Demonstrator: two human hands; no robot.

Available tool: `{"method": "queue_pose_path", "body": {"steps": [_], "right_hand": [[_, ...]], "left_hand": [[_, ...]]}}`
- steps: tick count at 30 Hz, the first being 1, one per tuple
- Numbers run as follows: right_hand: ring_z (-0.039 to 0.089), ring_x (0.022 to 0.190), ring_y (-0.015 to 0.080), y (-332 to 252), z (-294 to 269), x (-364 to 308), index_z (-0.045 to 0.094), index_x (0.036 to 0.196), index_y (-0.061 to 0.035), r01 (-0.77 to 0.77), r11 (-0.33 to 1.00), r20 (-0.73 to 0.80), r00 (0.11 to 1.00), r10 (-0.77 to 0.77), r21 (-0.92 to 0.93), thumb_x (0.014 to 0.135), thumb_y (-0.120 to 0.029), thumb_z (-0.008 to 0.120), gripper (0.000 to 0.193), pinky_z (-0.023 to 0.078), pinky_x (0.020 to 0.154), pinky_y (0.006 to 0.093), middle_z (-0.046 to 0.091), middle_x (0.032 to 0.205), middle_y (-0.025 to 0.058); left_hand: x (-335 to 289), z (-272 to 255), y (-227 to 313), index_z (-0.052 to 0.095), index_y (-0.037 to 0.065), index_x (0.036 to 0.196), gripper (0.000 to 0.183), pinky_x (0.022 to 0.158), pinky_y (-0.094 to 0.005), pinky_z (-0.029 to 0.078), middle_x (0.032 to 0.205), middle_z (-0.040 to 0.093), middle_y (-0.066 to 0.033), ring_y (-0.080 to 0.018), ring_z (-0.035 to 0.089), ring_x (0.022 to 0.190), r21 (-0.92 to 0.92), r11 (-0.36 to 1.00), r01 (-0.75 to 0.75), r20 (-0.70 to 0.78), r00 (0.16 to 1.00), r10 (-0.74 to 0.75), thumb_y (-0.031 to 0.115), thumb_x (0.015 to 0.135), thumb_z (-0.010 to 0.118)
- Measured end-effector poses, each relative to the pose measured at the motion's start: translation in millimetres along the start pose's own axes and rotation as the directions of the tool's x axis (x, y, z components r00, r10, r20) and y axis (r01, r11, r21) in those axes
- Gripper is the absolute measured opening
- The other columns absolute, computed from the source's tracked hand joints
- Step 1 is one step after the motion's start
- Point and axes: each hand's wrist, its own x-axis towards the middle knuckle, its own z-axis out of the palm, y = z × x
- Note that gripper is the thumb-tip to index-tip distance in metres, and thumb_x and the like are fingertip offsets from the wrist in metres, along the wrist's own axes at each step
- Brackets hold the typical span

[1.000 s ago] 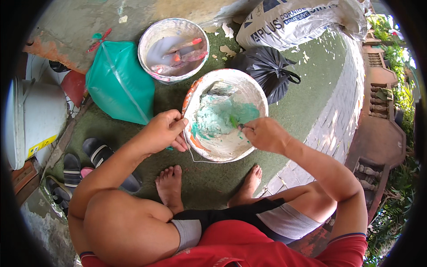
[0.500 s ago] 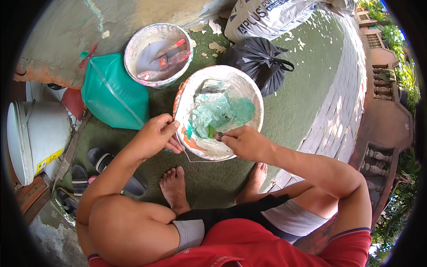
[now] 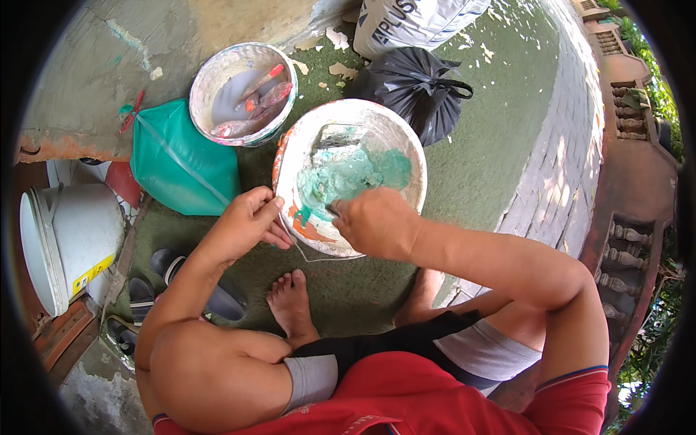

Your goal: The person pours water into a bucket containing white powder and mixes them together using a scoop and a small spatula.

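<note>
A white, paint-smeared bucket [image 3: 415, 163] stands on the ground between my feet, with orange stains on its left side. Inside lies a lumpy pale-green paste [image 3: 333, 177], brighter green toward the right. My left hand [image 3: 254, 221] pinches the bucket's left rim between thumb and fingers, near the thin wire handle [image 3: 308, 259]. Over the near part of the bucket, my right hand [image 3: 380, 223] is closed round a small putty knife [image 3: 333, 209]. Only a dark bit of that tool shows; my hand hides the rest. A greyish rectangular shape [image 3: 339, 135] shows at the bucket's far inner side; I cannot tell what it is.
Another bucket [image 3: 197, 101] with cloudy water and red-handled tools stands at far left. Beside it sits a tied green bag [image 3: 185, 159]. A black tied bag [image 3: 409, 90] and a white sack [image 3: 413, 25] are beyond. Sandals [image 3: 225, 303] and a white tub [image 3: 87, 232] lie left.
My right hand has shifted left and up over the bucket and turned, so the green blade seen before is hidden. My left hand still grips the rim. The whole view has shifted slightly.
</note>
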Motion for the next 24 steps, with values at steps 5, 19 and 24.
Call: {"method": "queue_pose_path", "body": {"steps": [5,19,24], "right_hand": [[0.068,0.065,0.0280,26.8,-18.4,-19.0,0.070,0.106,-0.0104,0.270,0.894,0.171,0.960,-0.221,-0.359,0.090,-0.023,0.057,0.024,0.051,0.056,0.0422,0.067,0.070,0.0101],[0.069,0.079,0.0315,41.4,-31.7,-11.7,0.068,0.117,-0.0127,0.165,0.931,0.141,0.982,-0.124,-0.327,0.087,-0.021,0.060,0.032,0.053,0.069,0.0442,0.070,0.084,0.0125],[0.070,0.080,0.0344,16.5,-72.1,-12.3,0.072,0.098,-0.0090,0.016,0.989,0.085,0.996,-0.004,-0.145,0.084,-0.017,0.058,0.022,0.056,0.072,0.0442,0.071,0.083,0.0159]], "left_hand": [[-1.8,-1.0,-0.2,0.050,-0.004,0.107,0.029,0.063,-0.0312,0.061,0.091,0.065,-0.0177,-0.0254,0.072,0.074,0.003,1.000,-0.002,-0.012,1.000,0.002,0.024,0.105,0.046],[-0.5,-0.8,1.1,0.051,-0.001,0.104,0.028,0.065,-0.0315,0.061,0.092,0.064,-0.0141,-0.0232,0.071,0.074,-0.013,1.000,0.007,0.008,1.000,-0.007,0.027,0.104,0.049],[-3.1,-0.3,1.8,0.051,-0.001,0.104,0.029,0.065,-0.0315,0.061,0.091,0.063,-0.0139,-0.0235,0.071,0.074,-0.015,1.000,0.018,0.000,1.000,-0.018,0.028,0.104,0.050]]}}
